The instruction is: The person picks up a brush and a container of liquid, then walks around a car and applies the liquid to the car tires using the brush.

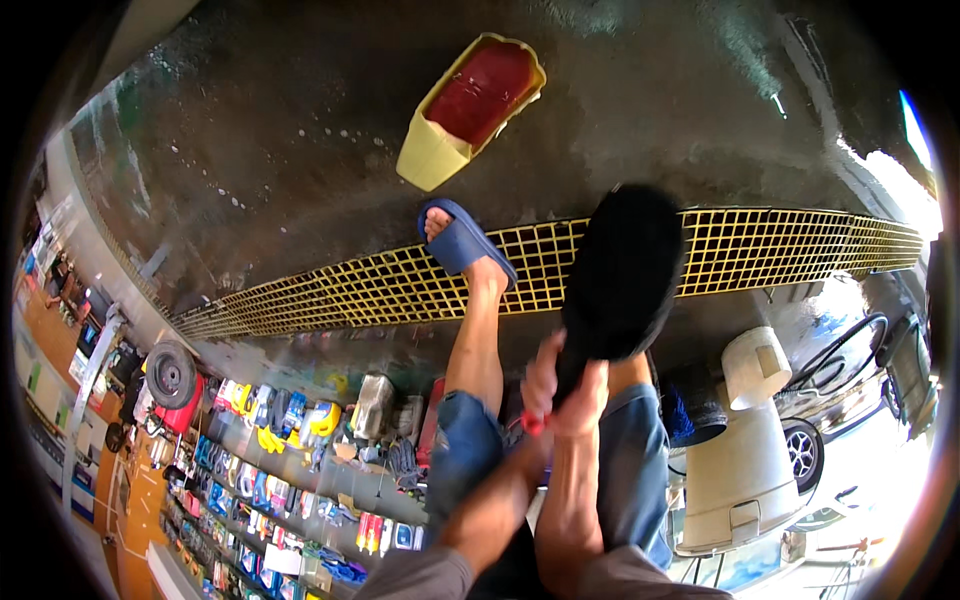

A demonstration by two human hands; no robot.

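A large black oval head on a narrow black handle, something like a paddle-shaped brush or mitt, is held up in front of my lower legs. Around its handle my right hand is closed. Blurred by motion, my left hand is beside the handle, with its fingers bent close to it; its exact grip is unclear. A bright red bit shows between my wrists. On the wet floor beyond lies a cut-open pale yellow container with a dark red inside.
A yellow floor grating crosses under my foot in a blue sandal; the black head covers my other foot. To the right stand a white bin, a dark bucket and a car. Shelves of bottles line the left.
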